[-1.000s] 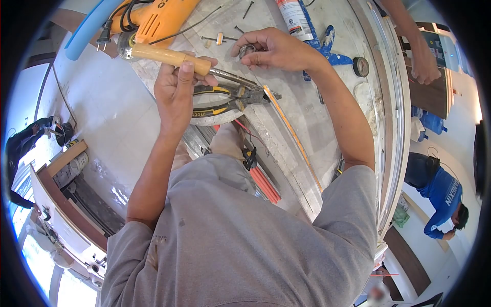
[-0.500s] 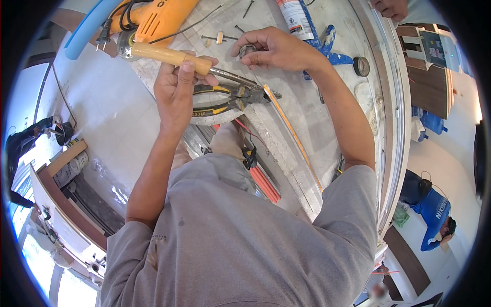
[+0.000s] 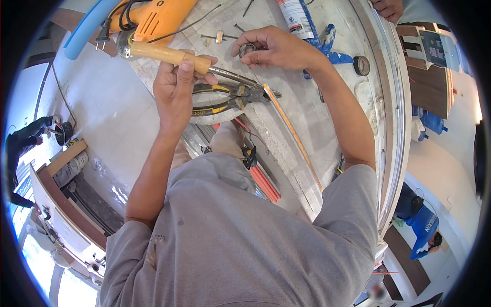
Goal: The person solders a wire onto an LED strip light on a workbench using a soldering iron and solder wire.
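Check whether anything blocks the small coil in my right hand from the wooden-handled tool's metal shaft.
Nothing visible does: only bare tabletop shows between the coil in your right hand and the metal shaft of the wooden-handled tool. The pliers lie on the shaft's other side.

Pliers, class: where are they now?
In the head view, the pliers lie upper middle on the workbench, right of the left hand, below the wooden-handled tool it holds.

Pliers (image 3: 239,95), screws (image 3: 249,7) and a power tool (image 3: 164,21) suggest a workshop.
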{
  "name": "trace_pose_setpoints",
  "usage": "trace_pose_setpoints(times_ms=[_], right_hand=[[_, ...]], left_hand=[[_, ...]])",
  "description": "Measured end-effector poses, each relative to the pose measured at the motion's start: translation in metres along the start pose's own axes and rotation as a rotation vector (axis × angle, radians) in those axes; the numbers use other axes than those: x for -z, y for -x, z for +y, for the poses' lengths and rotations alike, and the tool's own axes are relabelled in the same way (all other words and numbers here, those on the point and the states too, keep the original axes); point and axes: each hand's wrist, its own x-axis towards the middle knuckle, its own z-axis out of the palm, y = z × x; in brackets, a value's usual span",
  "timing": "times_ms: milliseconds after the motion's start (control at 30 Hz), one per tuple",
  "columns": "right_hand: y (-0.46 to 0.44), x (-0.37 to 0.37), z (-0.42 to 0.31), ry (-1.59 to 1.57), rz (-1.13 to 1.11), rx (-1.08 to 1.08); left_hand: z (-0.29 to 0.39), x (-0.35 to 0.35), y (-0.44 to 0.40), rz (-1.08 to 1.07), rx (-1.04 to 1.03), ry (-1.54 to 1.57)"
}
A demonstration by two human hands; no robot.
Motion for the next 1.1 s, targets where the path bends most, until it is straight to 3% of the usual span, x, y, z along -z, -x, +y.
trace_pose_setpoints(times_ms=[1100], right_hand=[[-0.0022,-0.0005,0.0038,-0.067,0.04,-0.001]], left_hand=[[0.0012,-0.0006,0.0003,0.014,0.014,0.022]])
